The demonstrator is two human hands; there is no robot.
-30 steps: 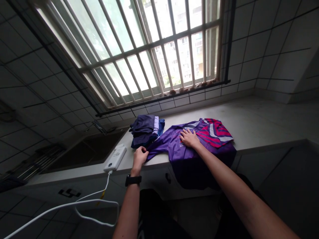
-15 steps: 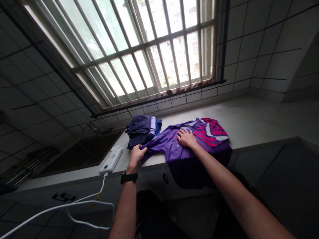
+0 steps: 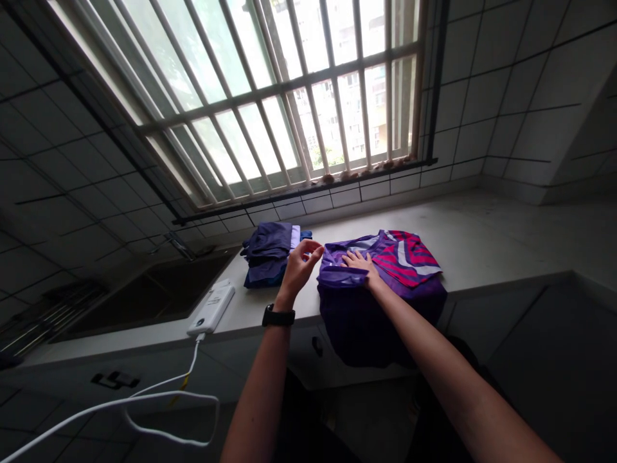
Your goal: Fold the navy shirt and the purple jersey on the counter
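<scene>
A purple jersey (image 3: 385,302) lies on the counter, its lower part hanging over the front edge. Its right sleeve (image 3: 414,257), red with white and dark stripes, is laid across the body. The left purple sleeve (image 3: 343,276) is doubled over onto the chest, its end against my right wrist. My left hand (image 3: 299,267), a black watch on its wrist, is closed in a pinch, fingertips at the jersey's left edge by the shoulder. My right hand (image 3: 359,262) rests flat on the chest, fingers spread.
Left of the jersey sits a stack of folded dark clothes (image 3: 270,254). A white power strip (image 3: 212,308) with a white cable (image 3: 159,393) lies near the dark sink (image 3: 159,296). The pale counter (image 3: 491,238) extends right beneath a barred window (image 3: 308,83).
My left hand has moved right and up from beside the clothes stack, bringing the outstretched left sleeve over onto the jersey's chest. My right hand has stayed in place.
</scene>
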